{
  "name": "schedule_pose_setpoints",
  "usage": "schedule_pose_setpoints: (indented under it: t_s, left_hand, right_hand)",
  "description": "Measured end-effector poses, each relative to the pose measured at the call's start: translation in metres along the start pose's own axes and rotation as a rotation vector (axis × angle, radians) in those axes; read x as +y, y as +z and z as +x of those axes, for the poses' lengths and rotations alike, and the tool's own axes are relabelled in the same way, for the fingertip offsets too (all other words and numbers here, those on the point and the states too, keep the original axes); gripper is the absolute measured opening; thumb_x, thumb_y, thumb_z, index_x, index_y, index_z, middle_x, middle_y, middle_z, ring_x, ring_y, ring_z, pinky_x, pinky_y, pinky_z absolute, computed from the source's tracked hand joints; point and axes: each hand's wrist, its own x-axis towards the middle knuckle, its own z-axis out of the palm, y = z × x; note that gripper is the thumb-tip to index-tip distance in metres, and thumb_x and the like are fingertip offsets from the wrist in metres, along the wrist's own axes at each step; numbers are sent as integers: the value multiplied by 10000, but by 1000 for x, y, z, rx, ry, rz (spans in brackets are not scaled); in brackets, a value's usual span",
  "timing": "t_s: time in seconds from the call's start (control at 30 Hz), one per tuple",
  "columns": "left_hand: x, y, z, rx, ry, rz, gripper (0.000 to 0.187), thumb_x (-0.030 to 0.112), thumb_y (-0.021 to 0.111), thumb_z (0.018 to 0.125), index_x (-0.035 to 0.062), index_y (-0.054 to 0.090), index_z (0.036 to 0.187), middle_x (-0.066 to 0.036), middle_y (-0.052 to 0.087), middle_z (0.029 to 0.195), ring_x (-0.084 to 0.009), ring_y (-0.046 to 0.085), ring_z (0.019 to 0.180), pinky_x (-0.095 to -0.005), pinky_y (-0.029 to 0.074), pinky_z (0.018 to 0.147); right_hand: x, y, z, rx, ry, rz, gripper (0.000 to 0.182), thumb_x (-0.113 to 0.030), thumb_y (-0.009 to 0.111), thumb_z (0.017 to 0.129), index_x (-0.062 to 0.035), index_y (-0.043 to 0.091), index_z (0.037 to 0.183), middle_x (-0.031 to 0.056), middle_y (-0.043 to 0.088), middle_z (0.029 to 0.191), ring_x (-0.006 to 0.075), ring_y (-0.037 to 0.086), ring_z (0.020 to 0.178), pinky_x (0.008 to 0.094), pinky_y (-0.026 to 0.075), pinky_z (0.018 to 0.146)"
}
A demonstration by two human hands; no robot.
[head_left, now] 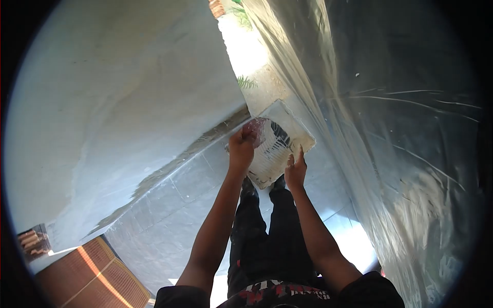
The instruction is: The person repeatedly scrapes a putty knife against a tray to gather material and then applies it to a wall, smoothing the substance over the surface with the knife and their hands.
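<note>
A whitish rectangular tray (306, 136), smeared with wet white paste and showing a dark patch inside, is held tilted in front of my legs. My left hand (241, 149) is closed around a flat reddish-brown piece (254, 129) that looks like a scraper, over the tray's left side; its exact kind is not clear. At the tray's lower right edge, my right hand (296, 172) grips the rim, with the index finger stretched along it. Paste marks show on the right fingers.
A pale plastered wall (128, 102) fills the left, with a darker grey strip (174, 164) along its lower edge. Clear plastic sheeting (370, 154) hangs at the right. Below lies a grey floor (169, 205); a reddish-brown slatted panel (97, 277) is at lower left.
</note>
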Motion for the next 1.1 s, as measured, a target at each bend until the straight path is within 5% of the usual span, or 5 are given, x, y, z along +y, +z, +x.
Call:
schedule_pose_setpoints:
  t_s: [0.43, 0.7, 0.77, 0.83, 1.1]
  left_hand:
    - [260, -122, -81, 363, 500, -256, 258, 73, 605, 977, -42, 667, 1199, -83, 725, 1059, -137, 645, 954, -296, 492, 907]
    - [429, -220, -128, 730, 1214, 281, 341, -48, 539, 974, 14, 644, 1292, -128, 698, 1249, -225, 637, 1197, -347, 493, 1019]
    - [467, -245, -126, 765, 1418, 352, 400, -89, 542, 940, 36, 642, 1307, -128, 679, 1302, -269, 622, 1255, -363, 498, 1029]
    - [504, -268, -126, 1061, 1578, 824, 561, -154, 534, 842, 74, 620, 1347, -107, 626, 1388, -352, 537, 1347, -435, 467, 1081]
    - [610, -303, -121, 1301, 1785, 1203, 681, -163, 554, 751, 121, 615, 1367, -96, 602, 1417, -359, 447, 1417, -511, 347, 1172]
  right_hand:
    - [-249, 21, 41, -131, -639, 129, 456, -21, 572, 927, 34, 523, 1376, 240, 604, 1345, 387, 557, 1286, 439, 416, 1108]
    - [-539, -5, 2, 160, -1409, 481, 494, 25, 550, 896, -34, 561, 1386, 174, 535, 1452, 344, 542, 1310, 431, 419, 1097]
    - [-597, -14, -8, 503, -1640, 325, 522, -68, 532, 917, -26, 490, 1435, 165, 506, 1486, 373, 443, 1398, 550, 290, 1152]
    - [-633, -6, -14, 556, -1634, 259, 552, -100, 520, 919, -31, 459, 1463, 166, 465, 1521, 383, 390, 1433, 593, 227, 1164]
    - [-649, 21, -3, 703, -1596, 89, 623, -190, 493, 930, -26, 379, 1520, 163, 364, 1598, 408, 264, 1503, 663, 108, 1187]
